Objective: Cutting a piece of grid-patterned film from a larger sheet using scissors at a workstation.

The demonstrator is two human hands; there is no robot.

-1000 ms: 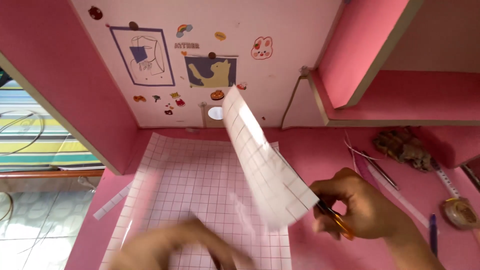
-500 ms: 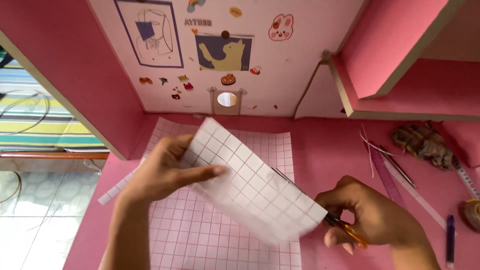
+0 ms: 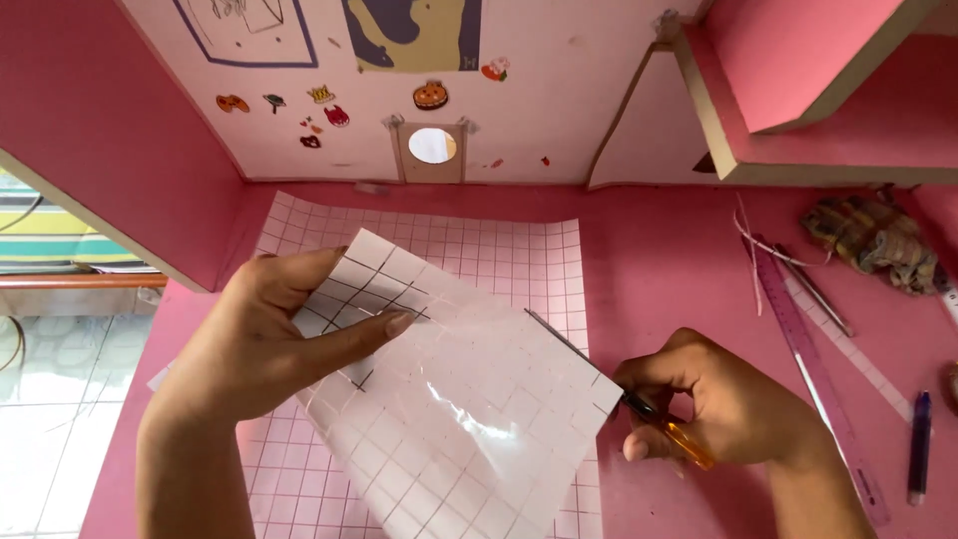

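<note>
My left hand [image 3: 264,344] grips the upper left corner of a glossy white sheet [image 3: 469,409] printed with a square grid, thumb on top and fingers behind. The sheet is lifted off the pink surface and slants down to the right. My right hand [image 3: 723,404] is closed on scissors with orange handles [image 3: 684,439]; their dark blades [image 3: 569,344] run up into the sheet's right edge. Under both lies a larger pink sheet with the same grid [image 3: 459,250].
Pink walls enclose the space, and the back wall [image 3: 559,100] carries stickers and a small round window. A pink shelf [image 3: 798,90] juts out at upper right. Rulers [image 3: 818,369], a blue pen [image 3: 918,444] and a crumpled brown wad [image 3: 873,240] lie at right.
My left hand came up and took the sheet's upper left corner. The sheet tipped from standing upright to lying flatter, and the scissors now sit in its right edge.
</note>
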